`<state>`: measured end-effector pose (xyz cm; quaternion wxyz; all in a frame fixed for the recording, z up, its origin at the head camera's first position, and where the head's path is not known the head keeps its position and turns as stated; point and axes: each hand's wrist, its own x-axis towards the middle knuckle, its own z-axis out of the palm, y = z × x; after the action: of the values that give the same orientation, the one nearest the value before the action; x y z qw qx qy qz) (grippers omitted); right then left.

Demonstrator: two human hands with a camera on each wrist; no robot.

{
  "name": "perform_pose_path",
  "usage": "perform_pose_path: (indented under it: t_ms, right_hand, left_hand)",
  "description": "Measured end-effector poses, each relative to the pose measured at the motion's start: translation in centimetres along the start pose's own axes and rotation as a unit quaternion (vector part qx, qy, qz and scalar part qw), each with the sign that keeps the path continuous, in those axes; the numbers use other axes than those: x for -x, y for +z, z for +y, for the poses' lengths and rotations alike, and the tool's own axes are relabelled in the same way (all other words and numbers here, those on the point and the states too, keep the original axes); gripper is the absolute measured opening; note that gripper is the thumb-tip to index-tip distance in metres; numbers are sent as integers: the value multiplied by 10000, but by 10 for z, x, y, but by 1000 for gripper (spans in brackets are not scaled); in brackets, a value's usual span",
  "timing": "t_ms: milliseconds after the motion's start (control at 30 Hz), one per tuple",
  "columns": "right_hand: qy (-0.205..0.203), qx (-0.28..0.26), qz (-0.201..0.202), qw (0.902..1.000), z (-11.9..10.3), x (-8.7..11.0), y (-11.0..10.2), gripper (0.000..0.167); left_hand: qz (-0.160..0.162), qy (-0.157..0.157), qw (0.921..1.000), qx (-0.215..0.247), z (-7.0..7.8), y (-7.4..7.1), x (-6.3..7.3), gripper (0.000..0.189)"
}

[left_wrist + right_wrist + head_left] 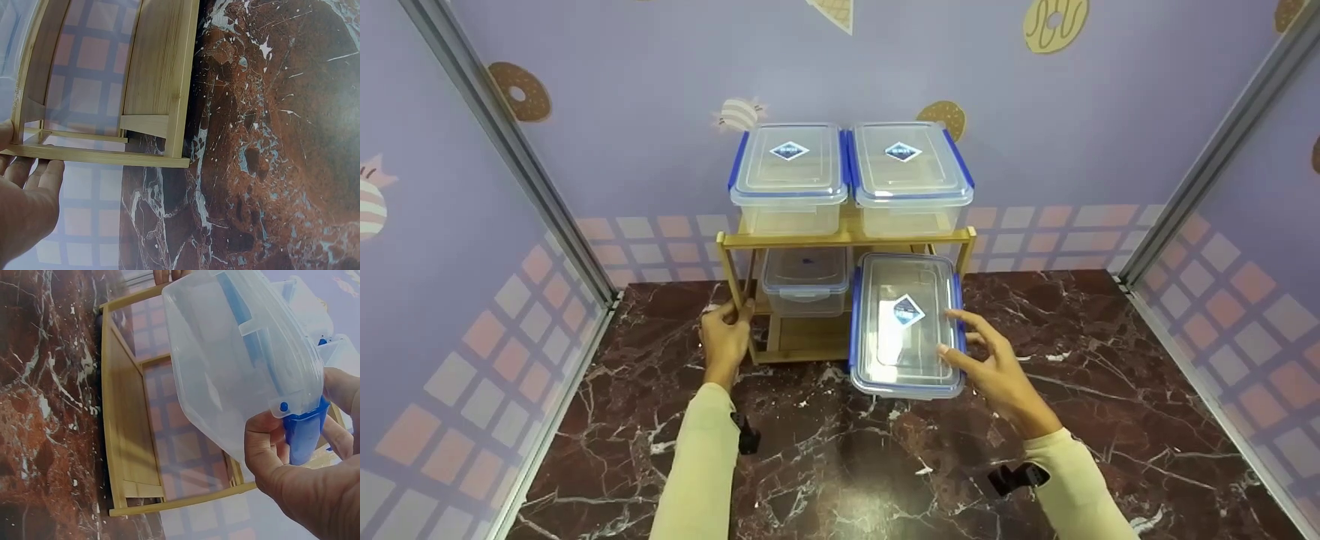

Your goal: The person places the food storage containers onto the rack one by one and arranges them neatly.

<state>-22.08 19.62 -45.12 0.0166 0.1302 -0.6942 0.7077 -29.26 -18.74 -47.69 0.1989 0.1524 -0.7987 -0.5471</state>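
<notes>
My right hand [994,367] holds a clear plastic food container [904,337] by its right side, thumb over the lid and fingers around the edge by a blue latch [304,433]. The container is tilted, its lid facing me, in front of the right half of a wooden two-tier rack [802,349]. With the left hand [725,337] I grip the rack's left front post, fingers on its outer side in the left wrist view. Another lidded container [806,281] stands on the lower shelf at left.
Two more lidded containers with blue latches, a left one [789,176] and a right one [913,176], stand side by side on the top shelf. The rack is on a dark red marbled surface [825,457], close to a purple patterned back wall [645,150]. Walls also rise at both sides.
</notes>
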Motion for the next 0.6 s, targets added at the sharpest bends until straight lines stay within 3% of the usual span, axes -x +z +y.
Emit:
perform_pose_path:
  t_ms: [100,300,467,600]
  right_hand:
    - [62,118,68,9999,-4,-4,0,53]
    - [199,842,152,9961,-12,-13,0,58]
    - [239,1266,-536,9902,-20,-18,-6,95]
    - [143,1955,-1046,9750,-27,-19,-8,124]
  left_hand:
    - [32,11,10000,-29,1,0,0,26]
    - [-28,7,10000,-55,0,-2,1,29]
    - [-21,9,10000,14,0,-1,0,28]
    - [-12,21,10000,44,1,0,0,27]
